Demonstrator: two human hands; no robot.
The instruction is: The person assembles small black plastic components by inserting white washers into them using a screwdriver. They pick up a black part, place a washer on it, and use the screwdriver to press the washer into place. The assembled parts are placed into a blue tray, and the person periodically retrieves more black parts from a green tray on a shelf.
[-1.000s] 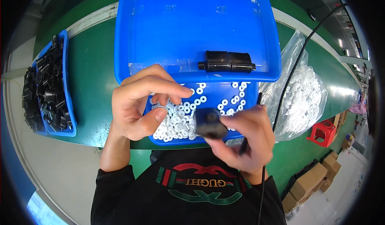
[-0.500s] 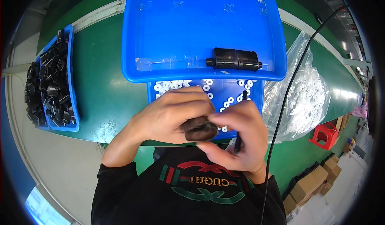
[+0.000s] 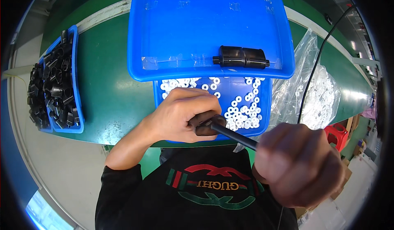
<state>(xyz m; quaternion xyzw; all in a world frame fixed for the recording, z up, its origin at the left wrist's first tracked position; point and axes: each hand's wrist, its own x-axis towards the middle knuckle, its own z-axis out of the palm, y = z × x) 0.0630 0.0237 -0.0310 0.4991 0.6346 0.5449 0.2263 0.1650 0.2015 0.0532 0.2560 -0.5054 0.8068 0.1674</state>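
Observation:
My left hand (image 3: 178, 113) is closed around a hollow black plastic piece (image 3: 200, 128), its open end facing right and towards me. In my right hand (image 3: 301, 164), slightly blurred, the fingers are wrapped round a black rod (image 3: 236, 137). The rod slants up to the left, and its far end meets the mouth of the black piece; how deep it reaches inside cannot be seen. Behind my left hand lie many white ring-shaped washers (image 3: 237, 116) in a shallow blue tray (image 3: 267, 111).
A larger blue tray (image 3: 197, 25) overhangs the washer tray, holding one black cylindrical canister (image 3: 243, 57). Blue bins (image 3: 78, 94) of black plastic parts (image 3: 61, 86) stand left on the green table (image 3: 106, 102). At right are a clear bag (image 3: 320, 94) of white pieces, a hanging black cable (image 3: 316, 64) and a red stool (image 3: 336, 135).
My right hand has moved right and now grips the rod, which has swung from near upright to slanting, with its end at the black piece's mouth. My left hand has stayed nearly in place.

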